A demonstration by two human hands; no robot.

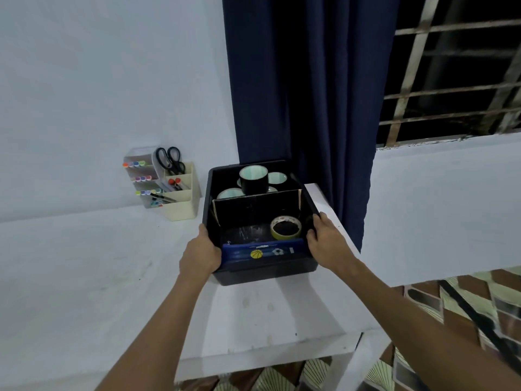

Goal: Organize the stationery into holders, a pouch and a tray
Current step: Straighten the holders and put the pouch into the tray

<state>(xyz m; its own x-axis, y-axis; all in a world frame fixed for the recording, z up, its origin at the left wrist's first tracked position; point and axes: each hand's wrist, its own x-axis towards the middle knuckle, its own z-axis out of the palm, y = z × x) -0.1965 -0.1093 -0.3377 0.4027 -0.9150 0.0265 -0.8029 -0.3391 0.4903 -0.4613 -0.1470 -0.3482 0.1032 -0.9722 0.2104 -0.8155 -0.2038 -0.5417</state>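
Note:
A black tray (265, 273) stands on the white table near its right edge. My left hand (201, 253) grips its left wall and my right hand (324, 239) grips its right wall. A cardboard divider (256, 207) splits it. Behind the divider lie several black tape rolls (253, 179) with pale cores. In front of it sit a yellowish tape roll (285, 227) and a blue pouch (263, 252) with a basketball sticker, leaning on the near wall. A cream holder (183, 201) with scissors (170, 159) and pens stands at the wall, beside a clear marker holder (141, 176).
The white table (84, 277) runs left along the wall; its right edge (346, 241) is just beyond the tray. A dark blue curtain (304, 94) hangs behind the tray. A barred window (451, 74) is at the upper right. Patterned floor tiles (451, 320) show below.

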